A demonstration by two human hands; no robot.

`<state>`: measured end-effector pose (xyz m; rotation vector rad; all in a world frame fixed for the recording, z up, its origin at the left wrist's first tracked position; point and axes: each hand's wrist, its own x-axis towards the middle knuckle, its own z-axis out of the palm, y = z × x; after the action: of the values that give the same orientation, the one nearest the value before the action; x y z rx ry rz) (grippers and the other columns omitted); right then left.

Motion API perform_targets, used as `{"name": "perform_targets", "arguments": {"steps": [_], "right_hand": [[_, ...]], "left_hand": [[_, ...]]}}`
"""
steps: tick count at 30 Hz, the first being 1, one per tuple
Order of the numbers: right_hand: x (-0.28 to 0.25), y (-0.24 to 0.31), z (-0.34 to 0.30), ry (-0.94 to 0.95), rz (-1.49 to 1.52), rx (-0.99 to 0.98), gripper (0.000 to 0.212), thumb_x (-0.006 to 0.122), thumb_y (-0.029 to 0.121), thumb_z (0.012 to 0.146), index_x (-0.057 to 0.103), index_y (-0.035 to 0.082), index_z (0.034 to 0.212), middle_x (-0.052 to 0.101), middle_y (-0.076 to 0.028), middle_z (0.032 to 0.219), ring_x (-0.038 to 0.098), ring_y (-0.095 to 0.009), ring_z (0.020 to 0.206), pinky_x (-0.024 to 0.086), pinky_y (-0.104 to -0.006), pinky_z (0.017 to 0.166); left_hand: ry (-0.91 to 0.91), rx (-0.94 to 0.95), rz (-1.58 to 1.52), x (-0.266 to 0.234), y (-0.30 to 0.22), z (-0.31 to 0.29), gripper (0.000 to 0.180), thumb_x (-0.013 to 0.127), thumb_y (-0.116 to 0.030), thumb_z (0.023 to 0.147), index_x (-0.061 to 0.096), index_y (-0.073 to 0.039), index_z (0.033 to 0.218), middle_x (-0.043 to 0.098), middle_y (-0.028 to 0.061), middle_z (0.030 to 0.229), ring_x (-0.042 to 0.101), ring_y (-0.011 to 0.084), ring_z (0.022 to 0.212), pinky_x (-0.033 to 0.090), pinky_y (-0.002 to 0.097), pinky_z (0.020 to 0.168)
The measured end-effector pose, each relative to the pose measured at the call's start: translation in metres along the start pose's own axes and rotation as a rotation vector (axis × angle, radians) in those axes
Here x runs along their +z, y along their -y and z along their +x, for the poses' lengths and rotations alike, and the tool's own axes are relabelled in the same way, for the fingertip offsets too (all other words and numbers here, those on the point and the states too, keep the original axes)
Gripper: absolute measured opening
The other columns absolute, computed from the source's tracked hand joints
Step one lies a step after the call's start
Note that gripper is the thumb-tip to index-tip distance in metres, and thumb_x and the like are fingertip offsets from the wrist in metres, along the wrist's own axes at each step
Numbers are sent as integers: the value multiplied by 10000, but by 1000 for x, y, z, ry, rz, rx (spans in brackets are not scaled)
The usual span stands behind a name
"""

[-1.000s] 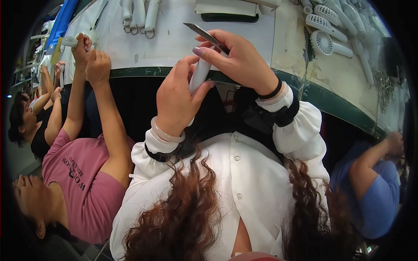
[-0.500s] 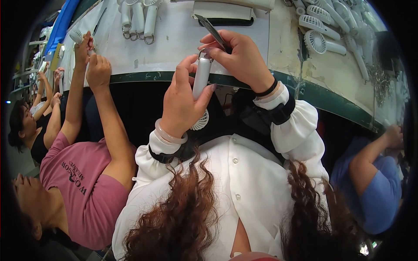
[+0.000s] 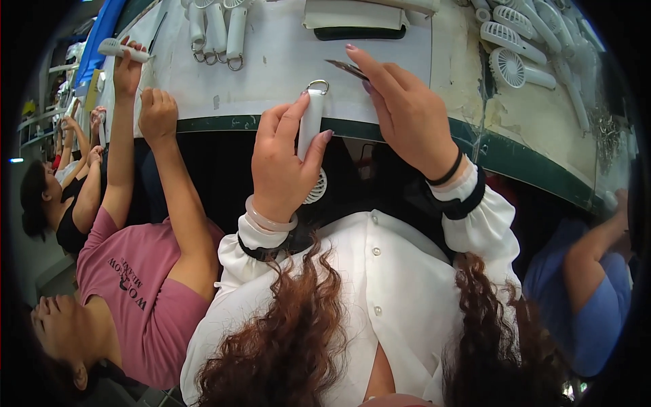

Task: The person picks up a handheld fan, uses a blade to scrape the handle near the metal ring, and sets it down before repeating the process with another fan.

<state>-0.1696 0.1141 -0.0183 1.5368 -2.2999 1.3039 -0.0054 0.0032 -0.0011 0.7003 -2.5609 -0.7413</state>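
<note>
My left hand is wrapped round the white handle of a small handheld fan near the table's front edge. A metal split ring stands up from the far end of the handle. The round slatted fan head shows below my palm, partly covered. Up and to the right, my right hand is apart from the fan. It grips a slim, dark, pointed metal tool, its tip toward the left; my fingers hide its rear part.
Several white fans with rings lie at the back left. A white box-like piece with a dark edge lies at the back. More fans are piled right, by metal rings. Co-workers sit left and right; one hand holds a fan.
My right hand has drawn away from the ring to the right, taking the pointed tool with it. My left hand still holds the fan. The left co-worker's fan has turned sideways.
</note>
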Motion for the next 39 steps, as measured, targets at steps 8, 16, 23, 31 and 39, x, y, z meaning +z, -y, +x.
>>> {"name": "perform_targets", "arguments": {"steps": [8,16,23,31,39], "right_hand": [[-10,-5,-14,104,-202,-155,532,617,13,749,610,229,1235,589,7,906,585,-147,747,501,-253,562],[-5,-8,-16,107,-197,-192,552,636,35,698,626,228,1215,548,16,865,558,-139,728,485,-239,540],[-4,-9,-19,104,-202,-198,545,637,39,698,630,228,1209,549,16,871,556,-144,737,482,-238,536],[-5,-9,-17,107,-194,-196,537,640,47,695,636,225,1201,548,13,867,556,-142,742,481,-240,534],[-5,-9,-17,103,-186,-201,541,640,43,686,637,217,1198,545,12,860,557,-141,735,481,-240,534]], "left_hand": [[12,-52,-92,2,2,3,507,741,-98,777,568,-64,1252,540,117,1061,597,189,788,517,273,618],[23,-68,-96,2,1,3,505,748,-75,765,583,-79,1242,538,97,1036,582,149,751,507,249,568],[32,-64,-48,2,2,3,498,749,-78,764,590,-87,1236,542,90,1022,572,151,737,490,252,565],[22,-46,-32,2,0,4,486,752,-95,763,598,-84,1224,543,87,1000,539,151,707,467,257,567],[30,-67,-22,1,-3,6,473,752,-97,761,607,-78,1211,558,85,977,545,168,716,468,275,586]]}}
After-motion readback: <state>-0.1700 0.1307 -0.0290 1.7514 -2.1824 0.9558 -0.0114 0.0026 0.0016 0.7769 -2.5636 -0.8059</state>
